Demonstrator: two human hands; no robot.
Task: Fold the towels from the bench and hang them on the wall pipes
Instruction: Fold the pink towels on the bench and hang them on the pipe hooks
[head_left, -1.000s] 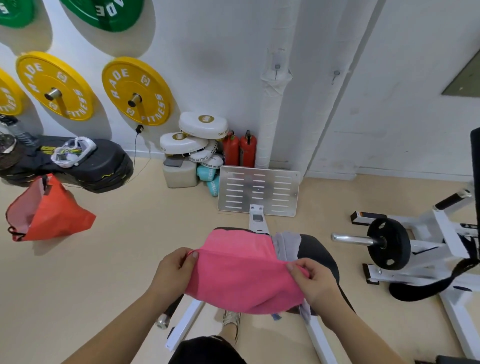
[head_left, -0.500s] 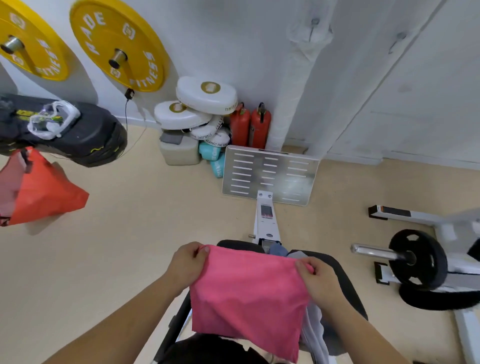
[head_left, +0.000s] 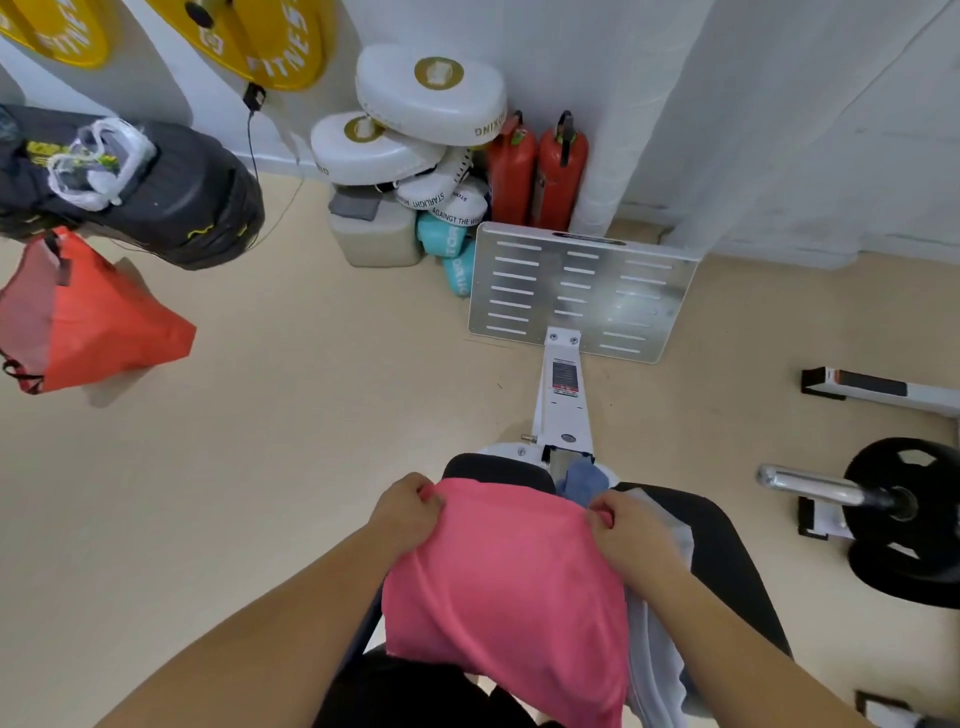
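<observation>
I hold the pink towel (head_left: 504, 587) by its two top corners. My left hand (head_left: 408, 512) is curled round the left corner and my right hand (head_left: 631, 535) round the right one, each with the cloth pinched under bent fingers, knuckles up. From that top edge the towel hangs down toward my lap, spread between my forearms over the near end of the counter (head_left: 722, 551). I cannot tell whether it rests on the black padding or hangs just above it.

A blue towel (head_left: 584, 480) lies bunched on the counter just beyond the pink one, between my hands. A pale grey towel (head_left: 654, 649) drapes down beneath my right forearm, touching the pink towel's right edge.

Past the counter, its white frame runs along the floor to a slotted metal footplate (head_left: 582, 296) by the wall. Behind that plate a white-wrapped wall pipe (head_left: 628, 104) rises out of view, well apart from the towel in my hands. Two red fire extinguishers (head_left: 561, 166) stand just to its left, and beside them is a pile of white pads (head_left: 431, 88).

Off to my left hang an orange bag (head_left: 88, 322) and a black bag (head_left: 156, 192). To my right a black weight plate (head_left: 909, 519) sits on a steel bar.
</observation>
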